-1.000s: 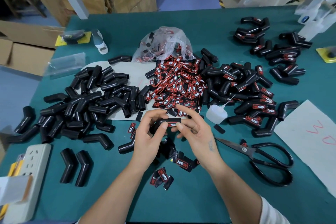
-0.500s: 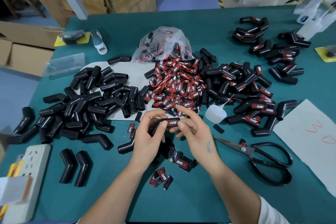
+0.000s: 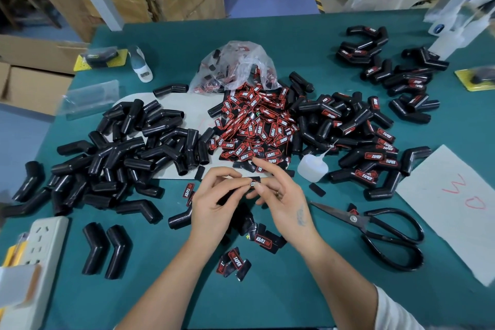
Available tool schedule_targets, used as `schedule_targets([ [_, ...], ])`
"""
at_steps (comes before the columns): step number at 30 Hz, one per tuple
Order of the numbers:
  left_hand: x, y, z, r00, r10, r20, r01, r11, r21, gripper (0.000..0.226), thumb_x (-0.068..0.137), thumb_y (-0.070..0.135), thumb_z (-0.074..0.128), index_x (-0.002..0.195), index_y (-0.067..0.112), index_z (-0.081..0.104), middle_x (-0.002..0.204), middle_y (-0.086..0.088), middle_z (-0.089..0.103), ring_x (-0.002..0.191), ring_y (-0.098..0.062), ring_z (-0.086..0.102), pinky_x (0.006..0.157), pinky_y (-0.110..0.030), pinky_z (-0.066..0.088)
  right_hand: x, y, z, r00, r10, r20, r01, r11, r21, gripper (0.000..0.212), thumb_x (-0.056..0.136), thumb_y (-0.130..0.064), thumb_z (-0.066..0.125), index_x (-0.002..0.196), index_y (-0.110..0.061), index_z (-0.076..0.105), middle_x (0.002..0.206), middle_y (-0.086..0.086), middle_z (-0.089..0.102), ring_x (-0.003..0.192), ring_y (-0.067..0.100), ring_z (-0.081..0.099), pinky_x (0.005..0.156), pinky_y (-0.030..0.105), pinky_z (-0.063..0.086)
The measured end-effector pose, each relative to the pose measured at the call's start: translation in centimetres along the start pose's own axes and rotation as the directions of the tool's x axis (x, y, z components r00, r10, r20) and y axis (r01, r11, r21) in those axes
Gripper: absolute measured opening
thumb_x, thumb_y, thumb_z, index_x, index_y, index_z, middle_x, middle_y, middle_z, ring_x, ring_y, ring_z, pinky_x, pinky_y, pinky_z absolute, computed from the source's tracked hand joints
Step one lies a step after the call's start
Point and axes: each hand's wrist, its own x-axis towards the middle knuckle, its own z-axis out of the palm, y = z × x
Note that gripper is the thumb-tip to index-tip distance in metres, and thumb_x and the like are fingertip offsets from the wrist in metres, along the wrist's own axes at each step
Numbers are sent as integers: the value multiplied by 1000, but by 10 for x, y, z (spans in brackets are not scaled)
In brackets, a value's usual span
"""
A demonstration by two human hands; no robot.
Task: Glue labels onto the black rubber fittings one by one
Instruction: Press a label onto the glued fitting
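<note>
Black rubber elbow fitting (image 3: 232,195) held low-centre over green table (image 3: 267,303), long axis approx left-right; label barely visible at its right end. Left hand (image 3: 214,209) grips it; right hand (image 3: 281,203) pinches that end w/ thumb + finger. Red-black label pile (image 3: 257,128) just beyond, glue bottle (image 3: 312,169) and scissors (image 3: 375,225) to the right, unlabelled fittings (image 3: 128,147) left.

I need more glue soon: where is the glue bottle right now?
In the head view the glue bottle lies on the table right of centre, just beyond the right hand, between the label pile and the labelled fittings.
</note>
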Motion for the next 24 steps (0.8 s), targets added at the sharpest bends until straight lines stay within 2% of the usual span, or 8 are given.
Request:
schedule_targets([
  [4,0,0,-1,999,50,13,-50,998,35,18,90,5,76,105,12,83,111,-3,63,103,-17,66,93,-26,52,-2,0,1,1000,-14,23,14,1000,0,42,108,-3,53,147,-20,55,98,2,79,92,14,74,79,26,56],
  [9,1,2,-4,994,92,67,-98,990,103,22,93,9,73,113,14,81,117,-1,64,106,-23,67,91,-35,56,-1,-1,0,999,-25,36,25,1000,8,42,109,-5,52,148,-17,53,101,4,78,95,16,74,78,26,56],
  [11,3,6,-8,993,83,81,-92,989,119,25,97,7,70,118,16,79,122,-1,62,109,-21,66,88,-36,59,-1,-1,4,999,-39,-8,40,997,73,40,108,-5,53,147,-17,54,104,3,75,93,19,74,75,28,58],
  [13,12,14,-13,998,58,27,-60,994,95,28,102,4,66,123,18,76,126,-1,58,112,-18,64,86,-30,61,-1,-2,6,993,-40,-111,57,985,161,36,107,-9,54,142,-17,56,113,4,67,90,22,73,70,31,60],
  [16,42,31,-13,997,58,-54,-50,989,138,36,104,0,62,131,20,71,125,-2,54,118,-7,59,99,-16,51,0,1,6,980,-28,-198,60,985,159,32,106,-14,55,137,-20,56,118,9,55,89,19,69,68,32,59],
  [18,72,48,2,999,41,-7,-40,988,147,37,101,4,65,133,22,70,124,0,59,119,-5,59,102,-15,46,0,3,8,985,-31,-170,48,994,97,31,105,-12,54,133,-25,58,119,12,52,88,18,68,67,32,60],
  [22,135,81,57,977,108,182,-137,979,153,39,97,7,70,135,15,69,123,3,71,117,-1,58,107,-12,37,-1,2,14,994,-64,-88,58,995,-77,42,104,-3,53,116,-44,59,115,4,55,81,16,70,64,24,58],
  [24,155,91,81,938,67,340,-112,987,115,46,101,11,67,146,13,59,137,-3,67,128,-7,57,113,-16,36,0,2,12,995,-68,-79,57,991,-124,42,104,-2,54,113,-42,59,113,3,57,79,15,70,64,21,57],
])
